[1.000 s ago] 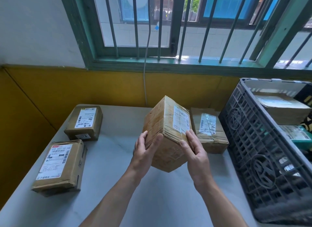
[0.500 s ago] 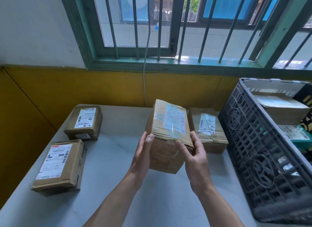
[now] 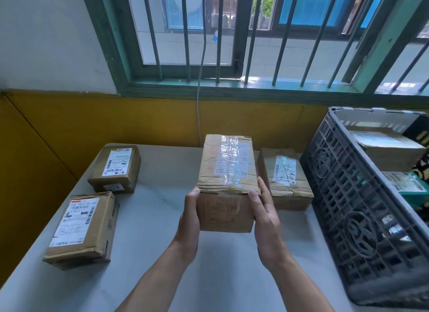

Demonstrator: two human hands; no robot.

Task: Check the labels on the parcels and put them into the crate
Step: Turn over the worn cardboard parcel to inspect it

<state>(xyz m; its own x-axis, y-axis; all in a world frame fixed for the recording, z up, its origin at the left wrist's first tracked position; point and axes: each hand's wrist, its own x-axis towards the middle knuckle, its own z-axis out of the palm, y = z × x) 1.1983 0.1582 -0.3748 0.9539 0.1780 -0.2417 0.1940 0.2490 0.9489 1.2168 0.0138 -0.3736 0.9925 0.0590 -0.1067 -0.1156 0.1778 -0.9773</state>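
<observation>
Lower left of the frame, the near parcel [image 3: 81,228] lies flat on the table [image 3: 220,277], label up, and the far parcel [image 3: 115,168] sits just behind it toward the wall. In the centre, the left hand [image 3: 189,221] and right hand [image 3: 267,218] grasp the box [image 3: 226,184] between them over the table, thumbs on its near face, taped and labelled top tipped toward the camera. To the right, a third parcel [image 3: 286,179] rests just beside the crate [image 3: 343,195] at the right edge, with stacked parcels [image 3: 385,149] inside.
</observation>
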